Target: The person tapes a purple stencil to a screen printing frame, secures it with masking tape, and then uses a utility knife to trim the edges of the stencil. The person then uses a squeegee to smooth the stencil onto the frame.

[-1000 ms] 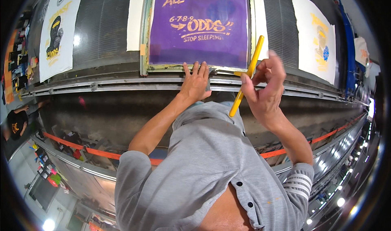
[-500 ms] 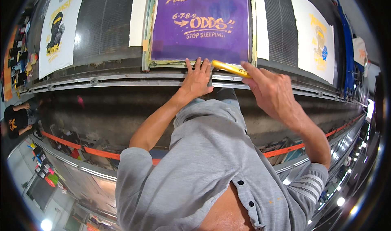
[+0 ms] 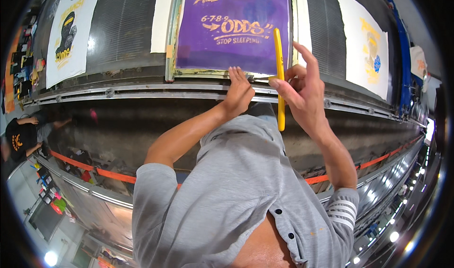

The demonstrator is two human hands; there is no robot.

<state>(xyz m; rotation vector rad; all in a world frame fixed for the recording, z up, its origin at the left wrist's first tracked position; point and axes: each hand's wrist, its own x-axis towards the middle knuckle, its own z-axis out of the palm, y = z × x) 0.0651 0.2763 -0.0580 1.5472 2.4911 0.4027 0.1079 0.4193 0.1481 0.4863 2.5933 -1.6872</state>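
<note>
A yellow-handled tool (image 3: 279, 55), like a T-handle wrench, has its handle pointing away from me and a slim shaft running left from its middle. My right hand (image 3: 309, 100) is at that middle, thumb against it, index finger stretched up and other fingers curled behind. By the shaft's left end, my left hand (image 3: 239, 94) has its fingers pressed together at the lower edge of a printing screen (image 3: 191, 50); what they grip is hidden. The screen has a purple mesh with pale lettering and a green-yellow frame (image 3: 201, 72).
A metal rail (image 3: 156, 92) runs along the near edge of the dark print table (image 3: 120, 22). White printed cloths lie left (image 3: 80, 26) and right (image 3: 352, 31). An orange bar (image 3: 113, 175) crosses behind me. Another person (image 3: 21, 138) is at far left.
The yellow handle has swung from lying sideways to pointing away from me. My right hand has shifted to its middle and raised the index finger. My left hand's spread fingers have closed together, slightly rightward.
</note>
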